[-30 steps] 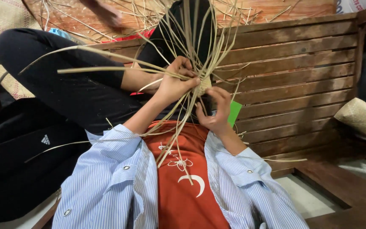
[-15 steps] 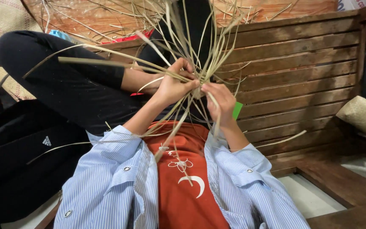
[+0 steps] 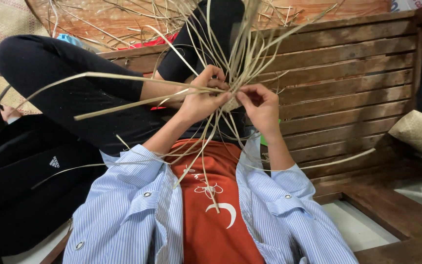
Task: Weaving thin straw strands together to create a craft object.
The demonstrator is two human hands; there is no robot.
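Wooden slats [image 3: 348, 83] behind; left hand [image 3: 202, 98] and right hand [image 3: 260, 105] pinch straw strips [image 3: 230, 78] at a small woven knot, most strands unwoven.

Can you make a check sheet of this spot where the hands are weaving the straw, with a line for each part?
Surface: slatted wooden bench, bare boards at right.
Job's things: bundle of straw strips fanning out from a small woven middle between both hands.
Clutter: loose straw scattered behind the bench.
Hands: left hand grips the woven middle; right hand pinches a strip beside it.
Cables: nothing seen.
Surroundings: rolled woven mat at right; another person's black-clad legs at left.
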